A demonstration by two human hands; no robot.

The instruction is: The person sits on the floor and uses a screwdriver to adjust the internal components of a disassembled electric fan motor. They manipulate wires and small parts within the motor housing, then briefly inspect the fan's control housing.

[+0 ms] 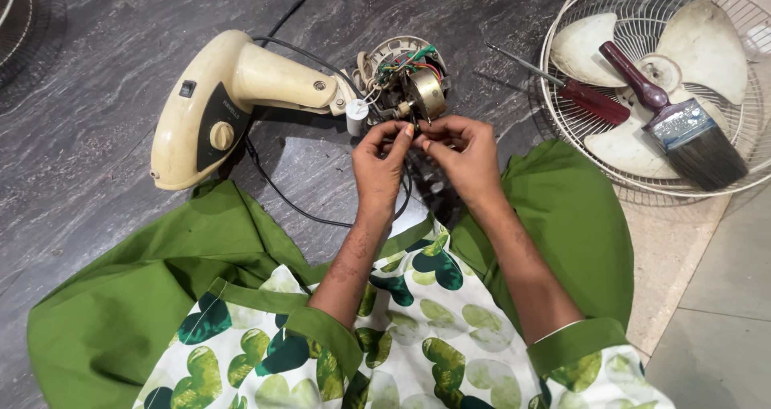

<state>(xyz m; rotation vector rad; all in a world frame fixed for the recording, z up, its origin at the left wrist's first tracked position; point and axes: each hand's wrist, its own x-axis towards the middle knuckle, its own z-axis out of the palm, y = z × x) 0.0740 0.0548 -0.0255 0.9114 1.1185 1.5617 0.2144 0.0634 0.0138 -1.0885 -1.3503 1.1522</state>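
Head view looks down at a person seated on a dark stone floor (112,87), wearing green cloth with a white and green printed top. Both hands meet just in front of an opened fan motor (411,83), whose coloured wires and metal core are exposed. The motor sits at the end of a cream fan body (233,96) that lies on its side, with a dial and a small switch on its dark panel. A black cord (277,192) runs from the body across the floor toward the person.

The left hand (379,161) has its fingers pinched together at the tips, touching the lower edge of the motor; what it pinches is too small to tell, though it looks like a thin wire. The right hand (464,148) is curled the same way, fingertips meeting those of the left hand, gripping something tiny that cannot be made out.

To the right, well apart from the hands, a wire fan guard (562,96) lies flat on the floor. Inside it rests a pale fan blade (707,43). A paintbrush (683,128) with a maroon handle and dark bristles lies across the blade, and a screwdriver (574,92) with a red handle lies over the guard's rim, its shaft pointing toward the motor
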